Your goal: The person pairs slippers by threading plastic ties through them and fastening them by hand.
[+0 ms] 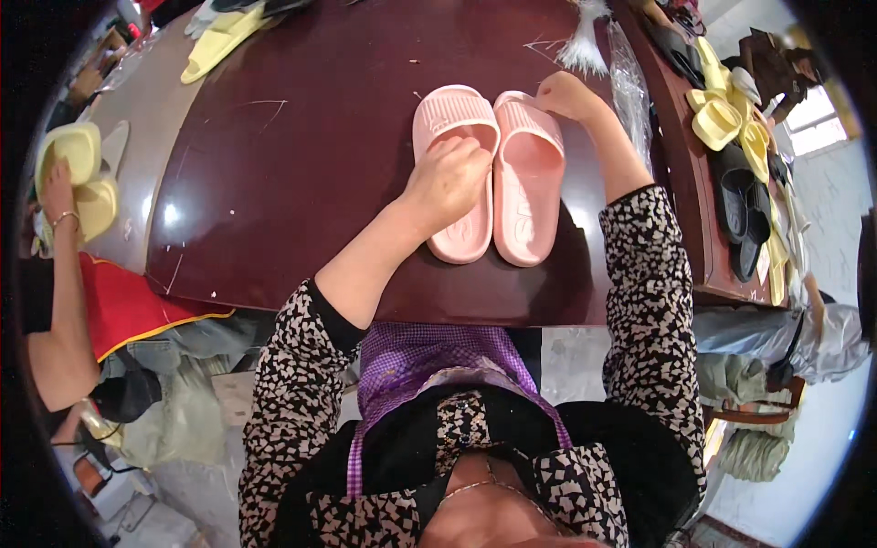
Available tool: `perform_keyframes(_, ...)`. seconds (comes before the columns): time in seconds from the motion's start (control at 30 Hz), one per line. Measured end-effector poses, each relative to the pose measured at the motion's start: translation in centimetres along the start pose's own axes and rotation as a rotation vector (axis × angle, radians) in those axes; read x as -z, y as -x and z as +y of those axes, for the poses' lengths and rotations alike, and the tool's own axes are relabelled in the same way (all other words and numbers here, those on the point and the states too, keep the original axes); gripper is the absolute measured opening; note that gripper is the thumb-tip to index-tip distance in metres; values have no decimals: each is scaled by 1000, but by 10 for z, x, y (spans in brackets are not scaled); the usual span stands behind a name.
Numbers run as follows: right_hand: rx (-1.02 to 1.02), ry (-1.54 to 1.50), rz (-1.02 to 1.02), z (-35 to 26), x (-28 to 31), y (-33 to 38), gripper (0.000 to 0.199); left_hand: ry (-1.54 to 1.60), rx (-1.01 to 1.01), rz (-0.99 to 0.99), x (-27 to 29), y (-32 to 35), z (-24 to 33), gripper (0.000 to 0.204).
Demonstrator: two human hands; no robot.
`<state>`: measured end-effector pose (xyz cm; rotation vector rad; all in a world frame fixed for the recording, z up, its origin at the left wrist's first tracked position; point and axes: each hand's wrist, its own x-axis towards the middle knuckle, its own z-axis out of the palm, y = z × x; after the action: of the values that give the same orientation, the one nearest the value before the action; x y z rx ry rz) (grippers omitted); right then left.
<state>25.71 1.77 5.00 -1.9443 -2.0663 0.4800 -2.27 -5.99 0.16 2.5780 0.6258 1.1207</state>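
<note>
Heel toward the near edge of the bench (301, 183), the left pink slipper (457, 111) lies under the curled left grip (448, 183), fingertips out of sight; beside it, the right pink slipper (530, 187) meets the right grip (566, 95) at its toe, fingertips also hidden. Whether either clasps anything, I cannot tell.

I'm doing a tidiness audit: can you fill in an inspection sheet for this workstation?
Surface: glossy dark-red table, with pale specks, thin white marks and glare.
Job's things: left pink slide sandal and right pink slide sandal, side by side, toes away from the person.
Clutter: white bristly tuft and clear plastic near the far right; yellow slide at upper left.
Hands: left hand at the left sandal's foot opening; right hand at the right sandal's toe.
Cables: none identifiable with certainty.
Surroundings: co-worker's hand on yellow footwear, left; black slides, right.
</note>
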Motion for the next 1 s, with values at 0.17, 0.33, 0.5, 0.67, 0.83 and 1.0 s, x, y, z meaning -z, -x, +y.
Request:
perform_keyframes(0.17, -50, -442, 104, -35, 1, -7, 19, -20, -36, 30, -4, 0, 3, 4)
perform_keyframes(0.33, 68, -614, -29, -91, -15, -17, 15, 11, -44, 56, -5, -1, 6, 4)
perform_keyframes(0.5, 58, -287, -187, -127, -32, -29, 14, -6, -81, 56, -3, -3, 5, 6)
perform_keyframes(0.67, 25, -629, -128, -127, -36, -29, 13, 48, -53, 123, 4, -12, 13, 7)
perform_keyframes(0.83, 180, -607, 270, -126, -19, 1, 13, 124, -47, 501, 25, -23, 16, 20)
perform_keyframes(1.0, 298, -688, 244, -144, -32, 68, 12, 660, 531, 382, 54, -29, -4, 24)
